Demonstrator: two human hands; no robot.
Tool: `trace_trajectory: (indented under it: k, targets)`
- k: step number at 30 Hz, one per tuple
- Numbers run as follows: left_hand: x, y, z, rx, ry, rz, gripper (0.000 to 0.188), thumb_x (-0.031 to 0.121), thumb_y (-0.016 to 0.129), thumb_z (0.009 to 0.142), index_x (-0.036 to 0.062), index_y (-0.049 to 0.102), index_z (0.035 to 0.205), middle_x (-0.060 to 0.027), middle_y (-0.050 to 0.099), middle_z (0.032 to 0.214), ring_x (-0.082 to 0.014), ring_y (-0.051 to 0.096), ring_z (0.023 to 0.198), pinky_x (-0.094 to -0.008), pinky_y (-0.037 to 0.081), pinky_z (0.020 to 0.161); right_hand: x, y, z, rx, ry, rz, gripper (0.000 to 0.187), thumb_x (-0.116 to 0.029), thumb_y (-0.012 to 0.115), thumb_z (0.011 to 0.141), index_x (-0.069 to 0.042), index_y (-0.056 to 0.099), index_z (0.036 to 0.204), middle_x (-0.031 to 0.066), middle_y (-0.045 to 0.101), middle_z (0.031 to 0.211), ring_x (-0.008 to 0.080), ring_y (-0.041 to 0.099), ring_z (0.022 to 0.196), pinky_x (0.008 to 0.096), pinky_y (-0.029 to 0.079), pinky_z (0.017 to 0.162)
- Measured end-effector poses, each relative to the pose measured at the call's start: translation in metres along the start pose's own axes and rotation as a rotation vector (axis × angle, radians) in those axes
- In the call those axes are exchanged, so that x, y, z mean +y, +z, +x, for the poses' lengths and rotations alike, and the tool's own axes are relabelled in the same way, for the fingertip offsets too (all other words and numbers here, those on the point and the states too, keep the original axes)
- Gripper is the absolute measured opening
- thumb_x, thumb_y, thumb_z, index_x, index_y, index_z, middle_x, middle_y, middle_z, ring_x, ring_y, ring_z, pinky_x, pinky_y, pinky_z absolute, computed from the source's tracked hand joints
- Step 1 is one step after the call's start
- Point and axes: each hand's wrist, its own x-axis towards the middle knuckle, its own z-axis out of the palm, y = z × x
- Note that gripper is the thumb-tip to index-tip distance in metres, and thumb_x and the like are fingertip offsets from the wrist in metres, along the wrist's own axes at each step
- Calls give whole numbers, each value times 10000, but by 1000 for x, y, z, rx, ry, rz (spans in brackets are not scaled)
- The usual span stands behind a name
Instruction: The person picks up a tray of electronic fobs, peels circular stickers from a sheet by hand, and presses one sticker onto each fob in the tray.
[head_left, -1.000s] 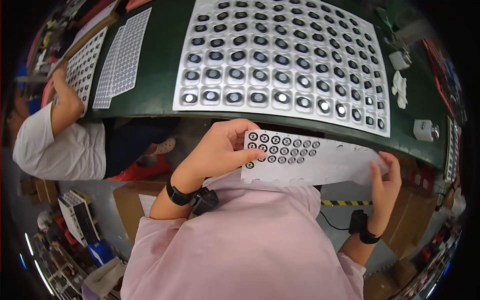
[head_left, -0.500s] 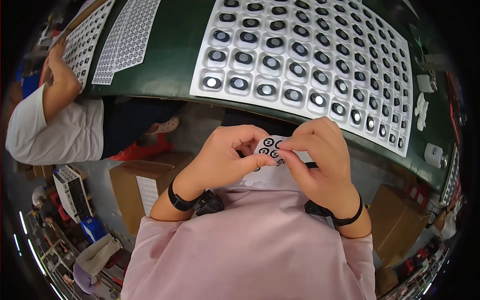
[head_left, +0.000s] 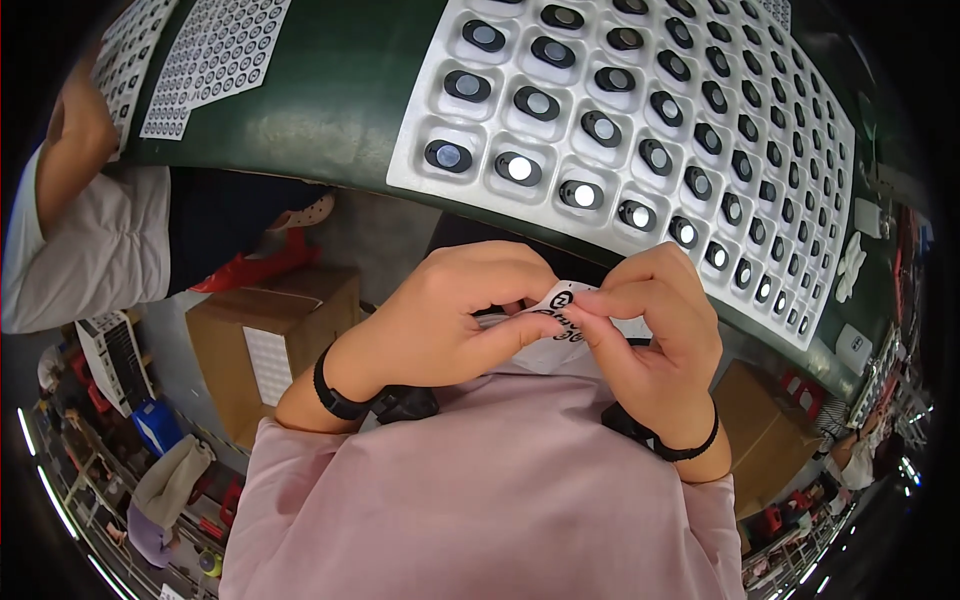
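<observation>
Between my two hands, in front of my chest, is a small white sticker sheet [head_left: 560, 299] printed with round black marks. My left hand [head_left: 470, 312] pinches its left side between thumb and fingers. The thumb and forefinger of my right hand [head_left: 655, 320] close on the sheet's right side, and whatever lies right under those fingertips is hidden. Past my hands, a white moulded tray [head_left: 432, 183] rests on the table, holding many small black oval parts [head_left: 520, 168] with shiny round centres, one to a pocket.
The green table [head_left: 320, 120] edge runs just beyond my hands. Larger sticker sheets [head_left: 225, 50] lie at the far left, near a co-worker's arm [head_left: 85, 125]. Cardboard boxes [head_left: 225, 335] stand on the floor on either side of me. A white bottle [head_left: 853, 348] is at the right.
My view has shifted, so the tray appears nearer and further right. The sticker sheet is now more bent and more covered by my fingers, which still pinch it.
</observation>
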Motion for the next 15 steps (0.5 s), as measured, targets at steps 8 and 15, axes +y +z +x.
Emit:
trace_trajectory:
  k: [8, 15]
  targets:
    - [-5, -9, -1, -26, -5, 25, 187, -38, 669, 833, -24, 697, 1017, -134, 699, 914, -237, 649, 762, -316, 504, 652, 7, 7, 8, -10, 101, 77, 204, 10, 823, 663, -57, 708, 818, 57, 613, 753, 221, 552, 684, 324, 394, 612]
    - [-6, -3, -2, -5, 30, 31, 83, -10, 647, 836, -11, 656, 918, -118, 655, 810, -285, 617, 681, -363, 496, 582, 0, 0, 4, -67, 122, 90, 187, 53, 813, 698, -20, 700, 829, 56, 615, 794, 162, 549, 724, 266, 392, 644]
